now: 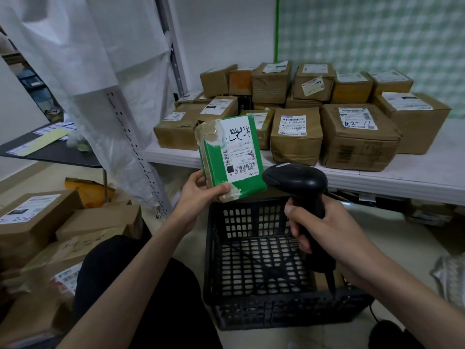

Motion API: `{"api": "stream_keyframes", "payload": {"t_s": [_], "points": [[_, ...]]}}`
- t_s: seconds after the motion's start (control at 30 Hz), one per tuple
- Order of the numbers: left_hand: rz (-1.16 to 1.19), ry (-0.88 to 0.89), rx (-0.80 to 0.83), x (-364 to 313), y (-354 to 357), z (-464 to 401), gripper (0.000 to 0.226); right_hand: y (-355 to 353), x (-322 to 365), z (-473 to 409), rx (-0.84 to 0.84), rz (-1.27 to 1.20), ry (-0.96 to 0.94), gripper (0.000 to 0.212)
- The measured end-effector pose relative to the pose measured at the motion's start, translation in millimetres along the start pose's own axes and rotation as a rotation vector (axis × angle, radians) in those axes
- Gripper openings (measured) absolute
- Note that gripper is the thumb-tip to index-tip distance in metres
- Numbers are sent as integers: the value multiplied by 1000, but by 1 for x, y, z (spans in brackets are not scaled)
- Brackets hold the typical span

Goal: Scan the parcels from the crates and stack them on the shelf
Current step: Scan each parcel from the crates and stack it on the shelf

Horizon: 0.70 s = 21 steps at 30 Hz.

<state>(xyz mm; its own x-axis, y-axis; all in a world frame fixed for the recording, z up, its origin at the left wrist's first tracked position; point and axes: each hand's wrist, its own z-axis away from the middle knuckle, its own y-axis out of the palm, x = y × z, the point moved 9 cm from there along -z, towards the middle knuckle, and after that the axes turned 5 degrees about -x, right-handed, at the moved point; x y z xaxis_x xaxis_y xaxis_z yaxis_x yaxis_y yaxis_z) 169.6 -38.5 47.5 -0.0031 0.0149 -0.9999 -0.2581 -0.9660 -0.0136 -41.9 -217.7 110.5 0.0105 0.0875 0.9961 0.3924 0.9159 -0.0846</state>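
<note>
Our left hand [201, 195] grips the green-taped cardboard parcel [230, 157] label-up so the black handheld scanner [299, 187], clutched in our right hand [324, 230], reads it.

Matt black plastic scanner [297, 182]; taped cardboard parcel [230, 153].

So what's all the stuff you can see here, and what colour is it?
green cardboard parcel: one, green with a white label, held up before the shelf
black handheld barcode scanner: one, black, beside the parcel's lower right corner
black plastic lattice crate: one, black, on the floor below the hands
brown cardboard boxes: over a dozen, brown, on the white shelf
more brown boxes: several, on the floor at left
white plastic sheeting: hangs at upper left
left hand: grips the parcel's lower corner
right hand: holds the scanner's grip
</note>
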Motion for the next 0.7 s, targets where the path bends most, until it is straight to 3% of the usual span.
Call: {"api": "stream_keyframes", "payload": {"t_s": [0.2, 0.4, 0.57, 0.7], "points": [[78, -22, -53, -6, -10, -5, 72, -6, 5, -14, -20, 8, -30, 9], [120, 11, -138, -53, -34, -30, 39, -7, 9, -48, -70, 43, -64, 8], [-4, 59, -229, -115, -63, -90, 42, 1, 14, -86, -114, 20, -69, 8], [10, 32, -258, -144, -70, -152, 18, 10, 22, -116, -105, 52, -106, 8]]}}
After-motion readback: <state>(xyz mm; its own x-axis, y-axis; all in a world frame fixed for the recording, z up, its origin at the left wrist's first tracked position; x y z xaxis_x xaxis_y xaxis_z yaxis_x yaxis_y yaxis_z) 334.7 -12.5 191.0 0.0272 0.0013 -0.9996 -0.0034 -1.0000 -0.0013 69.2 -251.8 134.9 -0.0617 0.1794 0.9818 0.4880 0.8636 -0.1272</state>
